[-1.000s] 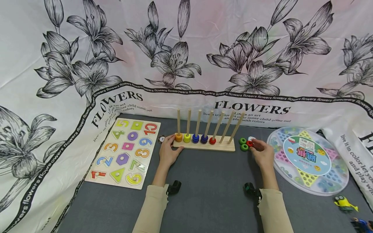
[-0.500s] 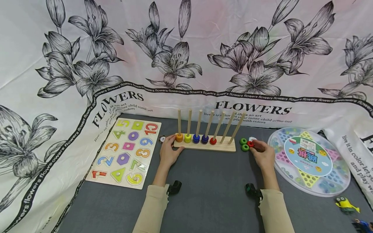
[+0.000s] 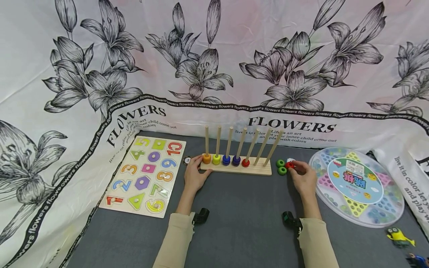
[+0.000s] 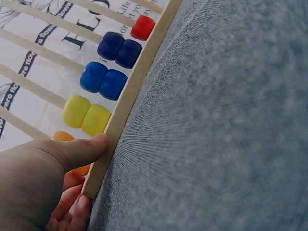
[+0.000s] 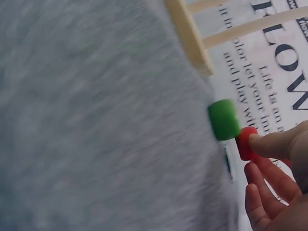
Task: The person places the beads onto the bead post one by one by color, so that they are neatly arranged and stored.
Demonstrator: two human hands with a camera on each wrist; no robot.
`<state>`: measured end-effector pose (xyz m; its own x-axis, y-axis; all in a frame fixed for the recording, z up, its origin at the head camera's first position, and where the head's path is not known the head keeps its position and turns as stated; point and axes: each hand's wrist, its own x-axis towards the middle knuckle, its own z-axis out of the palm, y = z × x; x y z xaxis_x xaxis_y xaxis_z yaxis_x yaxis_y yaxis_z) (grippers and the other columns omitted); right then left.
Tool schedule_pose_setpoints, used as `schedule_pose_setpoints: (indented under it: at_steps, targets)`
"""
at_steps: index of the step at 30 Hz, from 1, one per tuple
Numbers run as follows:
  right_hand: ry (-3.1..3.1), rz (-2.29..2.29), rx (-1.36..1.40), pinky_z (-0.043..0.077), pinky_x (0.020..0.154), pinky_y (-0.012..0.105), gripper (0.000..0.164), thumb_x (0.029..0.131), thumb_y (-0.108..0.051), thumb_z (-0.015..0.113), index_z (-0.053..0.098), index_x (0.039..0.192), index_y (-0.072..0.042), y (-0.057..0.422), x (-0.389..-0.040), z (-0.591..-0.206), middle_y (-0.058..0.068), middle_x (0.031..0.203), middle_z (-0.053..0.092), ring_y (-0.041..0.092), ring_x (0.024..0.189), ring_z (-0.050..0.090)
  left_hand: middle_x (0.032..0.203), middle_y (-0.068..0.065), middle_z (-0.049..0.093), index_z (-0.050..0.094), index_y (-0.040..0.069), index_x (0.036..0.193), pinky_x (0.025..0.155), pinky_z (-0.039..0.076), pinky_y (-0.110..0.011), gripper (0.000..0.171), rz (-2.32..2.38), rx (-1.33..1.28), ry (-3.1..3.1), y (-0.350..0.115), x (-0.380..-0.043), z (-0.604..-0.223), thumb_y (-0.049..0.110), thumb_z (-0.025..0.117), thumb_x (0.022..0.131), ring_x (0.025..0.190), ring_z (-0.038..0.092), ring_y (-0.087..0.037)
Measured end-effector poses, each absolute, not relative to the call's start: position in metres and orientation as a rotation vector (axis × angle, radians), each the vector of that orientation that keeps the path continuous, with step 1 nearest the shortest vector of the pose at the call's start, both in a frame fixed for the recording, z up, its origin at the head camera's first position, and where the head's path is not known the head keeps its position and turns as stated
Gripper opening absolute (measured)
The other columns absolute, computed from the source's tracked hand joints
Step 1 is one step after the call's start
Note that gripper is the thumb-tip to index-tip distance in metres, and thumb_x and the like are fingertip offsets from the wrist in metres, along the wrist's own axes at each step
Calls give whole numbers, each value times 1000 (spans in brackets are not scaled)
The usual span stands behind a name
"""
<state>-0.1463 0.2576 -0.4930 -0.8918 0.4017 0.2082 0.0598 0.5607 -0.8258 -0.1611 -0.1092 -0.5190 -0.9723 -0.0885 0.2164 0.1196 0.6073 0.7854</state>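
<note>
My left hand (image 3: 194,175) grips the left end of a wooden peg rack (image 3: 236,168), its thumb pressed to the front edge and its other fingers round the end. Orange beads (image 3: 206,159), yellow beads (image 4: 86,115), blue beads (image 4: 103,80), dark blue beads (image 4: 119,50) and one red bead (image 4: 143,28) sit on the rack's pegs. The two rightmost pegs are bare. Right of the rack, my right hand (image 3: 304,178) pinches a loose red bead (image 5: 246,143) between thumb and fingers. Green beads (image 3: 282,171) lie just left of it.
At left lies a number-and-shape puzzle board (image 3: 144,176). A small round dial (image 3: 187,160) shows beside my left hand. A round Chinese checkers box (image 3: 356,186) is at right, with a yellow toy figure (image 3: 399,236) nearer the front. A floral sheet (image 3: 214,74) hangs behind.
Almost nothing differs. The red bead in my right fingers sits slightly farther from the green beads. My left hand stays on the rack, and the head view has shifted a little.
</note>
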Motion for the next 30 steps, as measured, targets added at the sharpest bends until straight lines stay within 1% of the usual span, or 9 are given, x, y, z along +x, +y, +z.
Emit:
schedule_pose_setpoints:
  at_steps: [2,3,5,9,10,14,20,24,30]
  targets:
    - [-2400,1299,-376,41,69,7,25,89,-2,70,70,114,2,256,-147,-486,26,105,70,-17,73,49,137,-16,53,58,-4,135,95,52,-40,63,-1305,-25,-2600,-109,-161,-519,19,82,81,122,54,-32]
    - [-2384,1317,-369,42,70,6,26,89,-2,70,69,115,2,255,-147,-482,25,107,69,-12,76,54,137,-16,52,58,-4,135,95,52,-40,63,-1307,-24,-2601,-109,-161,-518,19,82,81,122,54,-32]
    - [-2351,1337,-352,44,72,6,26,90,-4,70,69,116,2,252,-148,-471,23,109,69,-7,82,58,138,-16,52,57,-4,135,95,52,-40,63,-1314,-22,-2599,-109,-161,-518,18,82,81,122,54,-32]
    - [-2280,1384,-310,48,77,9,28,90,-8,71,69,116,2,243,-148,-446,17,111,69,0,89,62,137,-16,53,58,-4,134,95,52,-40,63,-1319,-16,-2591,-109,-160,-518,18,83,81,121,54,-32]
    - [-2263,1398,-306,48,78,10,28,90,-8,71,70,116,1,241,-147,-439,14,110,70,-4,87,60,137,-16,53,58,-4,134,94,52,-40,63,-1317,-16,-2590,-109,-160,-518,18,83,81,120,54,-32]
    - [-2199,1454,-277,50,77,11,30,89,-10,73,70,116,1,230,-142,-411,6,107,69,-4,85,62,137,-16,53,58,-4,134,95,52,-40,62,-1315,-14,-2591,-108,-160,-517,18,82,81,121,54,-32]
    - [-2093,1477,-139,52,76,12,28,87,-7,74,72,113,2,215,-138,-376,8,106,71,0,86,66,137,-16,53,58,-4,134,95,52,-40,63,-1328,-15,-2585,-107,-160,-516,18,83,81,122,53,-32]
    - [-2062,1495,-70,53,76,13,27,87,-6,74,72,112,2,205,-137,-358,6,105,72,3,87,67,137,-16,53,58,-5,134,95,52,-41,63,-1327,-22,-2583,-108,-160,-516,18,83,81,122,54,-32]
    - [-2009,1494,24,53,78,15,26,87,-4,73,71,112,4,191,-139,-340,14,106,71,4,88,67,137,-16,53,58,-4,134,95,52,-40,63,-1320,-21,-2593,-108,-160,-517,18,82,81,122,53,-32]
